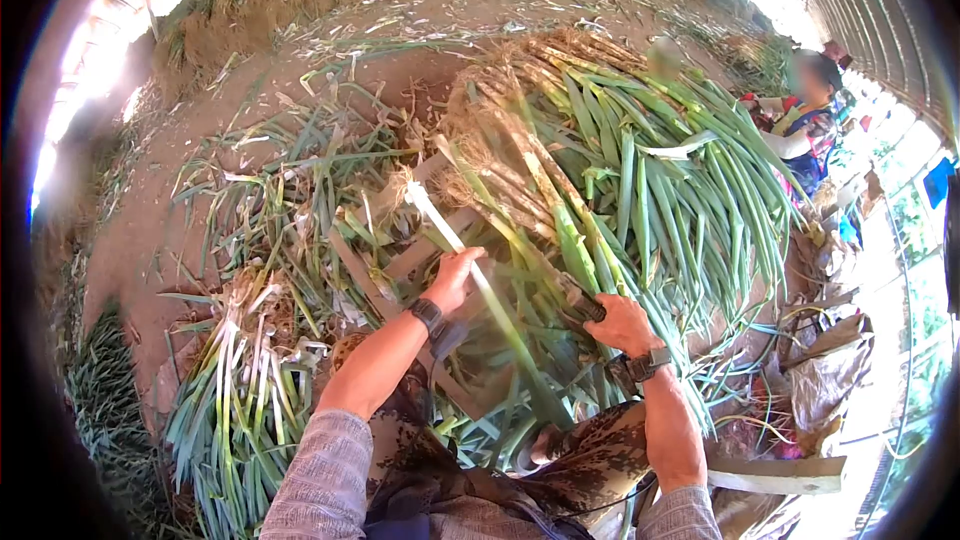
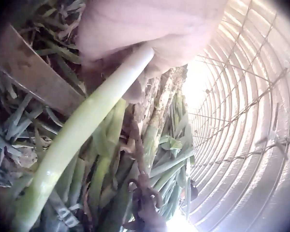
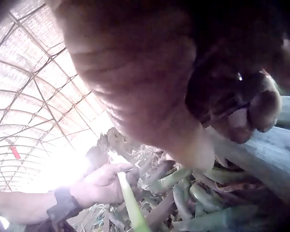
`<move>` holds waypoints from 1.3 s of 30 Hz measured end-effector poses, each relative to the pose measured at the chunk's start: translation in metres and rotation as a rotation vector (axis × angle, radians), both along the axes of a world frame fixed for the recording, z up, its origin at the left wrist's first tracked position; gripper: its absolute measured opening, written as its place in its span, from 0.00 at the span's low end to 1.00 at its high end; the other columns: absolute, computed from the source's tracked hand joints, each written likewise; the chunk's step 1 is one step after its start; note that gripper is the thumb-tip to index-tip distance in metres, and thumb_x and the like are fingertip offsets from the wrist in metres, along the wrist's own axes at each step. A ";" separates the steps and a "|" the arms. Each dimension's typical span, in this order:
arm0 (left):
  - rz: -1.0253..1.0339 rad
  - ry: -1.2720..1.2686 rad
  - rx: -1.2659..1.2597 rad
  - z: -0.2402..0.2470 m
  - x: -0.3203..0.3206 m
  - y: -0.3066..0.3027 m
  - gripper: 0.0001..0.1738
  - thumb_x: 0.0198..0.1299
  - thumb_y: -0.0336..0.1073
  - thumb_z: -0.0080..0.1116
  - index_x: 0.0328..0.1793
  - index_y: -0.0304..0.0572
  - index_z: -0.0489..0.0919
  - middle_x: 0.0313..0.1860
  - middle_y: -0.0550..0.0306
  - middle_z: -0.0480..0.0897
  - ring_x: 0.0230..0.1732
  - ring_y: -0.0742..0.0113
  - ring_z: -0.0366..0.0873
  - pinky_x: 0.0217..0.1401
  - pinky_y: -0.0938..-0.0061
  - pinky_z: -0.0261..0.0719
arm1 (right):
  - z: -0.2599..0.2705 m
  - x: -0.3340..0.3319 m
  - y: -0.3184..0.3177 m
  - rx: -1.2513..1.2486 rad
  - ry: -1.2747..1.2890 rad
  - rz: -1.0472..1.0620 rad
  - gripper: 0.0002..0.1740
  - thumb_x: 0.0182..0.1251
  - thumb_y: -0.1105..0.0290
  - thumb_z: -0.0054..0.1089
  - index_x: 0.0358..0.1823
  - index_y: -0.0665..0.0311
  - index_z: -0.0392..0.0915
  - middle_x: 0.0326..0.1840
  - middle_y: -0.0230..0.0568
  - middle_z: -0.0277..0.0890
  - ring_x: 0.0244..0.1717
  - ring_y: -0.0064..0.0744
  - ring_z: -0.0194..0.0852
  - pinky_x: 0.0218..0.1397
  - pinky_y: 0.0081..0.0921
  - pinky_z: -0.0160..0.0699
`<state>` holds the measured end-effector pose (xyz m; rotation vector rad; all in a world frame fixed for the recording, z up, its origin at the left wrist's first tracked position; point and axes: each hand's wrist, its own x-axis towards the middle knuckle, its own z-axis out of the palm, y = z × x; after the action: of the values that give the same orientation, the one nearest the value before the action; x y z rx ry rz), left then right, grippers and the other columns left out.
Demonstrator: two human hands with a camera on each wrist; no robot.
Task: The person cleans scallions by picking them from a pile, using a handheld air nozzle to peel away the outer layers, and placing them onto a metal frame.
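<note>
In the head view my left hand (image 1: 453, 282) grips a long green onion (image 1: 497, 310) around its white stem. Its root end points up and away, and its green leaves run down toward my lap. The left wrist view shows the smooth pale stem (image 2: 87, 121) coming out from under the hand. My right hand (image 1: 622, 326), to the right of the onion, holds a dark-handled tool (image 1: 582, 298) with curled fingers. A slim brown barrel (image 2: 137, 137) reaches forward from it. Behind both hands lies a big pile of unpeeled green onions (image 1: 690, 170), roots facing left.
Peeled onions (image 1: 250, 380) lie bundled at my left. Stripped leaves (image 1: 300, 165) litter the ground beyond. Wooden boards (image 1: 365, 270) sit under the work. Another person (image 1: 815, 120) is at the far right, near crumpled sacking (image 1: 830, 380).
</note>
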<state>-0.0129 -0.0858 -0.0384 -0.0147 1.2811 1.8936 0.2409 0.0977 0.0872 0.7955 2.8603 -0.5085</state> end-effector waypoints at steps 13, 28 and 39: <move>0.126 -0.266 0.180 -0.037 -0.015 0.074 0.09 0.67 0.38 0.59 0.48 0.44 0.80 0.41 0.56 0.84 0.39 0.59 0.83 0.38 0.58 0.83 | -0.037 0.008 0.017 0.025 0.140 0.055 0.26 0.54 0.51 0.63 0.54 0.53 0.81 0.42 0.51 0.84 0.43 0.57 0.82 0.49 0.47 0.82; 0.005 -0.240 0.676 0.040 0.013 0.052 0.17 0.65 0.47 0.66 0.55 0.52 0.80 0.48 0.61 0.83 0.51 0.63 0.80 0.59 0.62 0.79 | 0.007 0.003 0.002 -0.079 0.382 0.096 0.23 0.56 0.57 0.68 0.52 0.58 0.82 0.41 0.51 0.85 0.43 0.54 0.84 0.48 0.42 0.82; 0.094 -0.057 0.723 0.083 -0.010 -0.016 0.14 0.66 0.39 0.62 0.55 0.47 0.79 0.44 0.57 0.84 0.47 0.58 0.84 0.51 0.52 0.84 | 0.020 -0.006 -0.021 -0.182 0.434 0.188 0.24 0.54 0.61 0.72 0.52 0.61 0.83 0.40 0.53 0.84 0.42 0.55 0.84 0.48 0.42 0.82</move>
<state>-0.0233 -0.1014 0.0447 0.2477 0.5079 2.3178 0.2350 0.0768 0.1072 0.4205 3.1618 -1.0053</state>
